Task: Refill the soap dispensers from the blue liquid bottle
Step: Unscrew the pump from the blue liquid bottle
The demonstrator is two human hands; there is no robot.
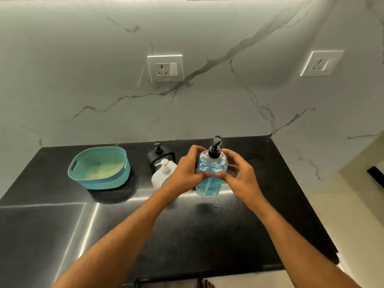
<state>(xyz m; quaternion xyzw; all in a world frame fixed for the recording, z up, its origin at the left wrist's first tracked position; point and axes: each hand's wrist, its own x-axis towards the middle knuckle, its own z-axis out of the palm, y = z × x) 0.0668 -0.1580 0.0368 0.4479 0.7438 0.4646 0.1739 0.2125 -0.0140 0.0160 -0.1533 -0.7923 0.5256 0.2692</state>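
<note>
A clear bottle of blue liquid (213,166) with a black pump top is held upright just above the black counter (207,231), right of centre. My left hand (186,173) wraps its left side and my right hand (239,173) its right side, thumbs meeting on the front. To the left stand two dispensers: a white pump bottle (161,176), partly hidden by my left hand, and behind it a black pump dispenser (159,155).
A teal plastic basket (99,168) sits at the counter's back left. A marble wall with two white sockets (165,68) rises behind. The counter ends at the right edge, with pale floor beyond. A seam crosses the counter at left.
</note>
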